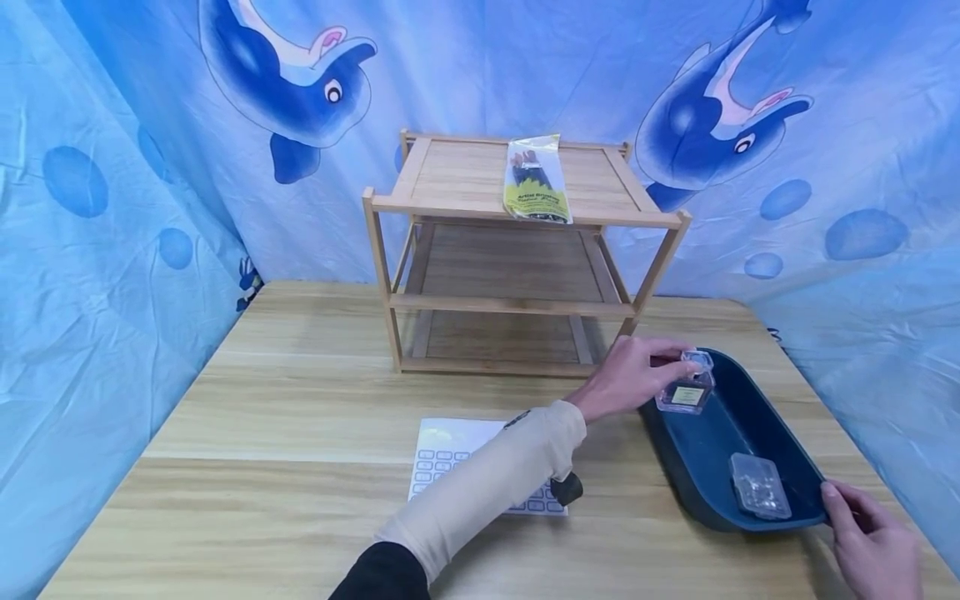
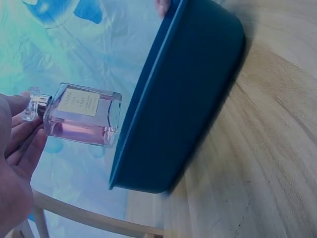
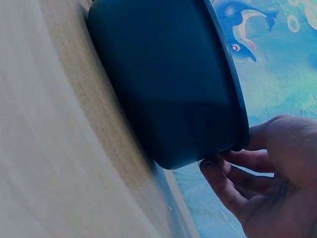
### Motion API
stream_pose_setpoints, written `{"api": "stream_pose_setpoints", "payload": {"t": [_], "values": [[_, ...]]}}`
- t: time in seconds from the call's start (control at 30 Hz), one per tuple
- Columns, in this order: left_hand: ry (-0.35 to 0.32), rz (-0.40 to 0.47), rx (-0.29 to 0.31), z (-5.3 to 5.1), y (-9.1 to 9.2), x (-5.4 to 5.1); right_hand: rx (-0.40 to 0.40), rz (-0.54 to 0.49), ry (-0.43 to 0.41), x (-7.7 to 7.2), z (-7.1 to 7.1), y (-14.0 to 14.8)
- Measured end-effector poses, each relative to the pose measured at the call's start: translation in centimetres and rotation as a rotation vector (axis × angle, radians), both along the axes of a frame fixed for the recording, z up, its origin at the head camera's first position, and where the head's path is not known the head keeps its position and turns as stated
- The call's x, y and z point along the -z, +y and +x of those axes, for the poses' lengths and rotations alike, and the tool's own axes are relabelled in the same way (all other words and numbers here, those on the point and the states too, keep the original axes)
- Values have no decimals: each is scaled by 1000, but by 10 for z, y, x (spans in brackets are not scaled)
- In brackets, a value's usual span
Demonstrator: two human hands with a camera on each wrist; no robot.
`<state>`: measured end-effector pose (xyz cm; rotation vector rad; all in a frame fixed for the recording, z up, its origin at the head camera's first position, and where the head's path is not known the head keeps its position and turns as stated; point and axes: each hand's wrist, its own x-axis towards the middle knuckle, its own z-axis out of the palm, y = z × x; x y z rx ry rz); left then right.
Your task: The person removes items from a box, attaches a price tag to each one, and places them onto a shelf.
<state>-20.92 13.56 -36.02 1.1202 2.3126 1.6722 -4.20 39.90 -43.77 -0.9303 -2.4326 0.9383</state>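
Observation:
My left hand (image 1: pixel 637 372) pinches a perfume bottle (image 2: pixel 81 115) by its clear cap. The bottle is square glass with pink liquid and a pale label; in the head view it hangs over the far end of a dark blue basin (image 1: pixel 720 425). At the basin's near right corner my right hand (image 1: pixel 873 542) grips the rim, thumb on top and fingers beneath, as the right wrist view shows with the basin wall (image 3: pixel 168 84). Inside the basin, at its near end, lies a small clear plastic box (image 1: pixel 760 487); its contents are too small to tell.
A wooden shelf rack (image 1: pixel 517 304) stands at the back of the table (image 1: pixel 285 433). On its top lies a packet of artist brushes (image 1: pixel 536 179). A white sheet with a printed grid (image 1: pixel 442 442) lies partly under my left forearm. Blue dolphin-print curtains (image 1: pixel 480 75) surround the table.

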Motion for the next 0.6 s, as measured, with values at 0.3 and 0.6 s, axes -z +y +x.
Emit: {"api": "stream_pose_setpoints", "payload": {"t": [0.3, 0.6], "values": [[-8, 31, 55, 5, -21, -6, -3, -5, -2, 1, 0, 0], [13, 9, 70, 9, -48, 3, -5, 2, -8, -1, 0, -1]]}}
